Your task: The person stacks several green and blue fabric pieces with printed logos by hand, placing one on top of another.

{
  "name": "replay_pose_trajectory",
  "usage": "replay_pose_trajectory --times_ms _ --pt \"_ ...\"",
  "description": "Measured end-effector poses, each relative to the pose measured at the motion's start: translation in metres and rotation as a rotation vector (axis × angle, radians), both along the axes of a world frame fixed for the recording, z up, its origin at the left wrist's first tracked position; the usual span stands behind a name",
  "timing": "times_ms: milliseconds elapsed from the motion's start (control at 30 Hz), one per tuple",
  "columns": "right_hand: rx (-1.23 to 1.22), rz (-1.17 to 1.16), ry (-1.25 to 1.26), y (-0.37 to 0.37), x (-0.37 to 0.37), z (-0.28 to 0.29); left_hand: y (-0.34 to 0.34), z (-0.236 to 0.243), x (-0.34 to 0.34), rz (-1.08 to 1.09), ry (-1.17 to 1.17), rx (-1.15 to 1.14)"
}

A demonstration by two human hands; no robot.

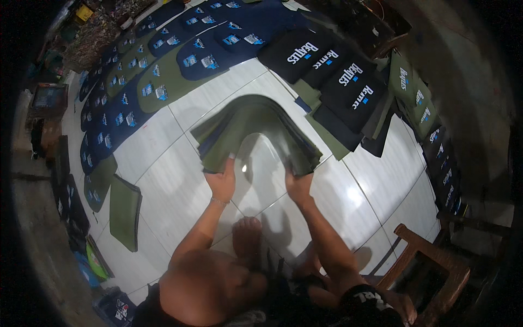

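Both hands were closed on one stack of olive and dark fabric panels (256,111), located at the centre of the view over the white tiled floor (340,199). The left hand (220,182) was clamped on the left end of the stack, with the thumb pointing away from the body along the inner side; a bracelet (219,201) encircled the left wrist. The right hand (298,187) was clamped on the right end. The stack was bent into an arch, with its crown away from the person and its layered edges fanned at both ends.

Beyond the stack, to the left, navy and olive panels with blue-and-white prints (201,60) lay in overlapping rows. To the right, black panels with white lettering (348,90) overlapped in a pile, near olive panels with similar lettering (406,84). A separate olive bundle (125,212) lay at left. A wooden chair (452,267) stood at lower right.
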State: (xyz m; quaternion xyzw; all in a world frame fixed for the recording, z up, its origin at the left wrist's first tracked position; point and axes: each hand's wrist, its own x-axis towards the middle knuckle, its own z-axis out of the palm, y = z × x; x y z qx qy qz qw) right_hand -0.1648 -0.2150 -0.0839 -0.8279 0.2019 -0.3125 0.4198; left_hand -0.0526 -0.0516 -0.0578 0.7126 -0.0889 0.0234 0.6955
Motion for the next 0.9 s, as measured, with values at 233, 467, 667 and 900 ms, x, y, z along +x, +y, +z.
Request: replay_pose_trajectory --times_ms 233,467,667,900 --pt "0.427 -0.157 -0.240 0.016 0.007 0.010 0.012 0.001 0.018 -0.001 0.149 0.079" --pt "0.392 -0.150 -0.220 0.005 0.012 0.010 0.005 0.020 0.028 0.052 0.149 0.041" --pt "0.330 -0.143 -0.187 -0.016 0.007 0.022 0.013 0.053 0.043 -0.140 -0.040 0.104" --pt "-0.021 0.041 0.185 -0.051 0.003 0.063 0.025 0.079 0.071 -0.452 -0.670 1.043"
